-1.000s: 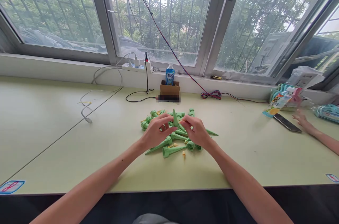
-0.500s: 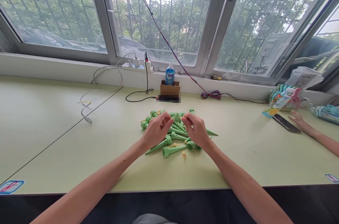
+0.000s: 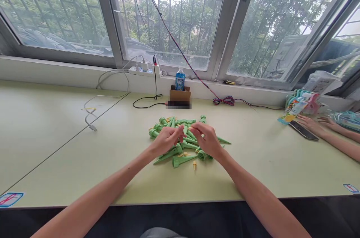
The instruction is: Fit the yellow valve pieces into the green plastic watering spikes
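My left hand (image 3: 168,139) is closed around a green plastic watering spike (image 3: 185,130), most of it hidden by the fingers. Close beside it, my right hand (image 3: 206,138) pinches a small yellow nozzle (image 3: 189,128) between thumb and fingertips. The nozzle is at the spike; whether they touch I cannot tell. Below both hands lies a loose pile of similar green spikes (image 3: 184,161), with caps and tapered points facing various ways. Several small yellow pieces lie among them, and one yellow nozzle (image 3: 194,165) lies apart at the pile's near side.
Behind the pile stand a brown cardboard box (image 3: 180,94) and a blue bottle (image 3: 180,79). Cables (image 3: 225,100) run along the back. At right, another person's hands (image 3: 311,124) rest near a dark phone (image 3: 303,130) and a colourful packet (image 3: 292,111). A white cable (image 3: 90,121) lies at left.
My hands have come lower, and the held spike has turned, its shape now narrower in view. My right hand has shifted slightly left. At right, a second hand of the other person has appeared.
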